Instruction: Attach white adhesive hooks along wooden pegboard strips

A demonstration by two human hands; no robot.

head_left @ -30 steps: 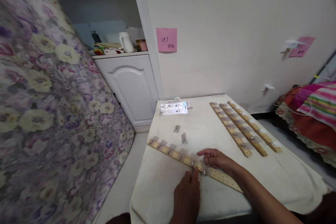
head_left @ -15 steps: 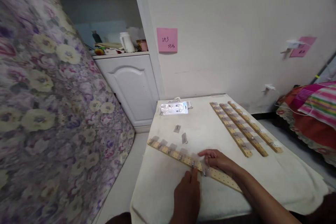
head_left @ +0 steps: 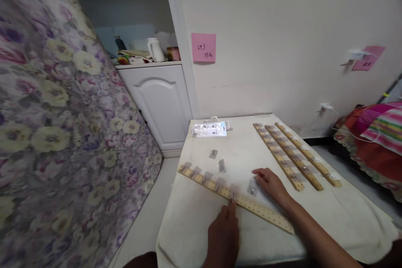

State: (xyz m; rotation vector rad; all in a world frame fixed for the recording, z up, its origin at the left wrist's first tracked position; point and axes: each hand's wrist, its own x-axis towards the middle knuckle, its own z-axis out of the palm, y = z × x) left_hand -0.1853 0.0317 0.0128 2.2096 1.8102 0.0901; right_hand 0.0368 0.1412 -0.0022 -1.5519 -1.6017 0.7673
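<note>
Left hand (head_left: 223,228), bottom centre of frame: fingertips at near edge of the perforated wooden strip (head_left: 251,204), right by the fifth clear hook pad (head_left: 233,190). Left grip: can't tell if it's pinching or only pressing; back of the hand hides the thumb. Right hand (head_left: 271,184), lower right of centre: fingers bent, index pointing left, fingertips at the right edge of a loose clear hook pad (head_left: 252,189). Right grip: can't tell if grasping the pad or just touching it; contact too small to make out.

Strip slants from left of centre down to lower right, five hook pads along its left part, bare holes on the right part. Its lower-right end meets the right forearm; can't tell if any is covered. Two more loose pads, (head_left: 213,154) and (head_left: 222,166), lie beyond the strip, near each other, centre of frame.

Right of centre, three wooden strips (head_left: 276,155) lie side by side with hook pads on; pads overlap, count unclear. Blister pack (head_left: 210,130) at far left corner of table (head_left: 191,226), glare over contents. Both forearms cut off by bottom edge. Floral curtain (head_left: 63,134) fills left side, cropped. Shelf items, upper left, dim.
</note>
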